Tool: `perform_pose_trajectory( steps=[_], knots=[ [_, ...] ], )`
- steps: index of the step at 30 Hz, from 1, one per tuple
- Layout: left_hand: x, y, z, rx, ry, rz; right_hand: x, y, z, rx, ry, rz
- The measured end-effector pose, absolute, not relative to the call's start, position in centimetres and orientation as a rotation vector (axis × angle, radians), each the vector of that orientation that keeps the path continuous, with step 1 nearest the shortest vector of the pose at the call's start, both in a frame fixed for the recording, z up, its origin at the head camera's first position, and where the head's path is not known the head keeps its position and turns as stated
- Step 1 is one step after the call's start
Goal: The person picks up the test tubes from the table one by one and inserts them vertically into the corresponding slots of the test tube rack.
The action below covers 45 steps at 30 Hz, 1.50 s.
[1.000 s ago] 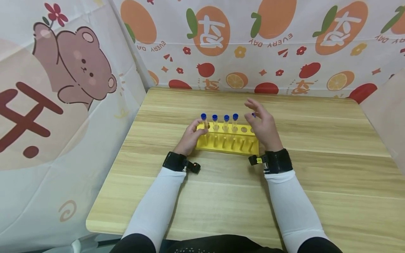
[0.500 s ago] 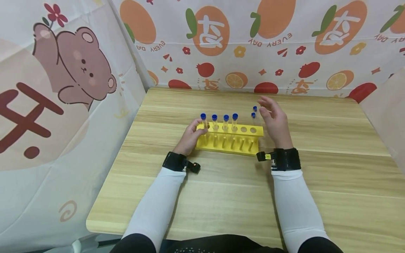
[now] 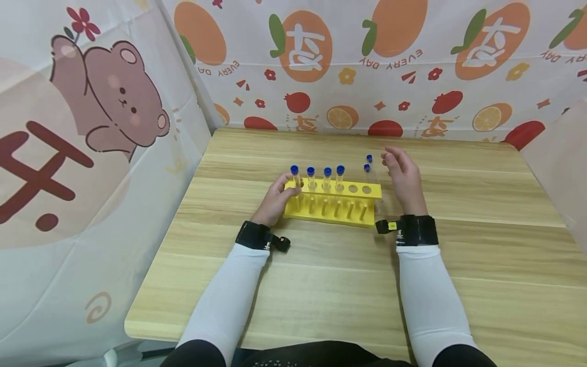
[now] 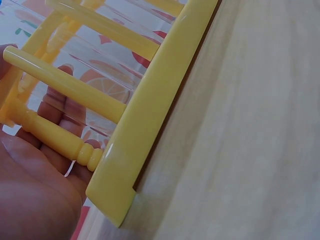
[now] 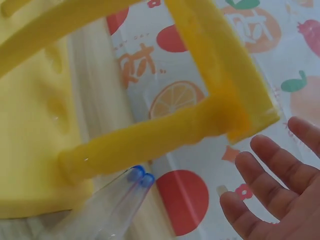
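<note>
A yellow test tube rack (image 3: 331,216) stands on the table with its row of holes on top. Several clear test tubes with blue caps (image 3: 327,176) sit upright in its left holes, while the two rightmost holes hold none. My left hand (image 3: 274,200) grips the rack's left end, its fingers curled behind the end post (image 4: 57,136). Just off the right end, two more capped tubes (image 5: 117,202) lie side by side on the table. My right hand (image 3: 405,179) is held to the right of those tubes, fingers loosely bent and holding nothing.
The wooden table (image 3: 321,285) runs back to a curtain (image 3: 348,92) with fruit prints. At the left hangs a pale cloth (image 3: 105,204) with a bear on it. Each wrist wears a black strap (image 3: 417,230) with a small camera.
My right hand has moved right, away from the rack's right end, bringing the two lying tubes and the rightmost hole into sight. My left hand and the rack have stayed put.
</note>
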<state>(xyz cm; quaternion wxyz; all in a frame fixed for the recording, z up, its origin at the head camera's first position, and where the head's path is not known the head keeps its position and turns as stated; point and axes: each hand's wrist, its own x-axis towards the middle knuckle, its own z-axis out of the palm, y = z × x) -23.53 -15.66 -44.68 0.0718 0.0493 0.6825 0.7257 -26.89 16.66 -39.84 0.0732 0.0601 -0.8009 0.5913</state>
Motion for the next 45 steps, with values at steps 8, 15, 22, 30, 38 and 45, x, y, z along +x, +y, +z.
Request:
perform_pose_trajectory(
  steps=[8, 15, 22, 30, 38, 45],
  knots=[
    [-23.3, -15.7, -44.4, 0.132, 2.058, 2.164, -27.5, 17.1, -41.7, 0.053, -2.484, 1.775],
    [-23.3, -15.7, -44.3, 0.138, 2.04, 2.174, -28.1, 17.4, -43.2, -0.089, -2.605, 1.746],
    [-23.3, -15.7, -44.4, 0.152, 2.046, 2.179, -28.2, 17.8, -43.9, -0.151, -2.661, 1.775],
    [-23.3, -15.6, -44.4, 0.148, 2.054, 2.175, -28.2, 17.8, -44.2, -0.193, -2.755, 1.699],
    [-23.5, -15.6, -44.4, 0.132, 2.052, 2.17, -28.5, 17.9, -44.8, -0.234, -2.814, 1.661],
    [-23.6, -15.7, -44.4, 0.109, 2.032, 2.168, -28.6, 17.8, -45.2, -0.222, -2.825, 1.594]
  ],
)
